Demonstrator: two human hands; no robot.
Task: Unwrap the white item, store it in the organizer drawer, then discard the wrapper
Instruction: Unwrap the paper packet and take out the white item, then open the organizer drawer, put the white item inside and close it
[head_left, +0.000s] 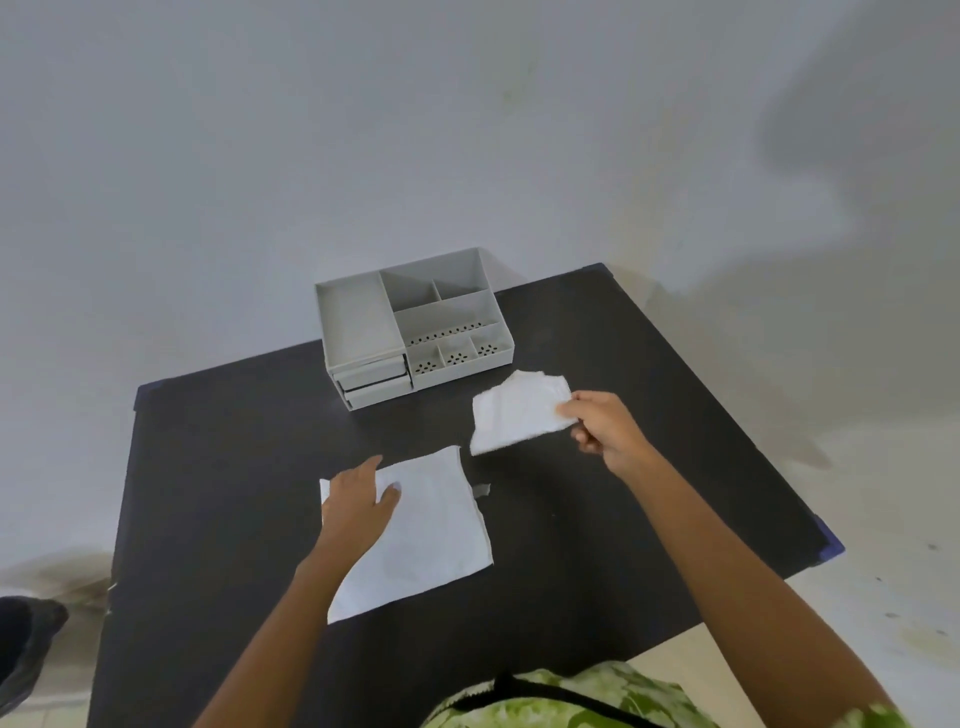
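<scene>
White sheet (415, 530) under left hand (358, 512), right hand (602, 426) pinching wrapper (514, 415)

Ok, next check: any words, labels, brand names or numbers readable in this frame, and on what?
None can be read.
The flat white sheet under the left hand: faint texture only, no letters.
The white piece pinched by the right hand: blank as far as it shows.
The grey organizer: only dotted holes in its front compartments, no label or brand.
The small scrap on the black table: too small to tell.
</scene>
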